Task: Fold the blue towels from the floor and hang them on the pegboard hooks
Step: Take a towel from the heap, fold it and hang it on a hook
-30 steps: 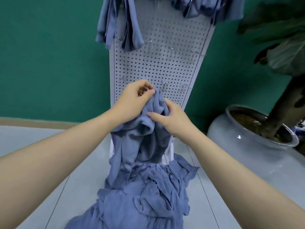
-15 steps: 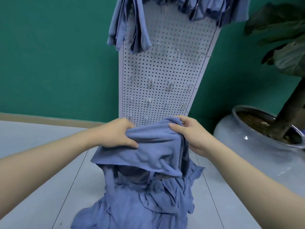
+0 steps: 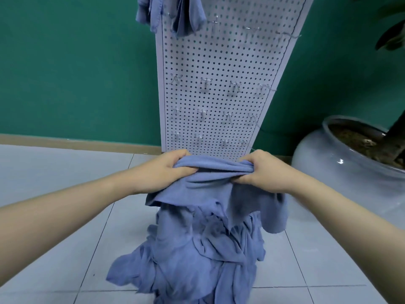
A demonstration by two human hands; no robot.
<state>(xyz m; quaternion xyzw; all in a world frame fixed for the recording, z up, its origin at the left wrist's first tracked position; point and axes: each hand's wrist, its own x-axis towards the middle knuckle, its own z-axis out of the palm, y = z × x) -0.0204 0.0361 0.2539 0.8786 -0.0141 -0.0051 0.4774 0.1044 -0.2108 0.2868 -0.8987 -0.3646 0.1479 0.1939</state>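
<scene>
We hold one blue towel point(image 3: 210, 183) bunched along its top edge, above the towel pile point(image 3: 192, 255) on the tiled floor point(image 3: 65, 249), in front of the pegboard point(image 3: 219, 84) base. Left hand point(image 3: 166, 170) and right hand point(image 3: 263, 170) are both clamped on it, w/ fingers curled round the gathered fold. Risk, we judge: the loose right flap hangs uneven, so the fold may skew; it could also snag the low hooks point(image 3: 206, 83). Hung towels point(image 3: 186, 16) sit at the board's top edge; planter point(image 3: 328, 163) is at right.
</scene>
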